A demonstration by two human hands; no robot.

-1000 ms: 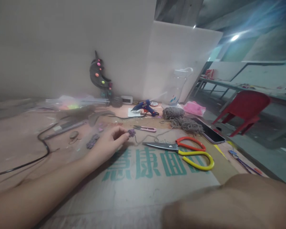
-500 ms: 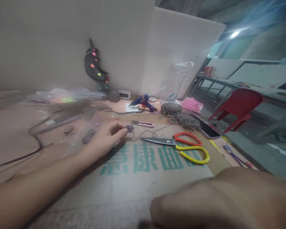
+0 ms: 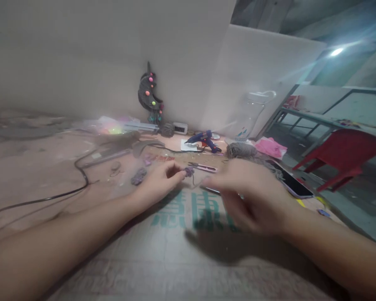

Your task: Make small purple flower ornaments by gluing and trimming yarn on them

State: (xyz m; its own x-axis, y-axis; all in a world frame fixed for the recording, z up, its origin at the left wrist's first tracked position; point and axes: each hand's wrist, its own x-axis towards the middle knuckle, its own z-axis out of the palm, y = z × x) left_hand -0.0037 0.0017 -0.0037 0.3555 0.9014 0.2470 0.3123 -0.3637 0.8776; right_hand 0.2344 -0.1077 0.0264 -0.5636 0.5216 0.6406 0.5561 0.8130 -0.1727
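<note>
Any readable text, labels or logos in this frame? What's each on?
"康" (likely): big teal print on the cardboard sheet; the character to its left is blurred, the rest lies under the right hand.
Blue mark on the clear bottle: too small to read.
No text on the purple yarn knot pinched by the left hand.
Nothing else legible.

A craft workshop is indicated by the cardboard-covered worktop, a glue gun, grey yarn and a red plastic chair.
</note>
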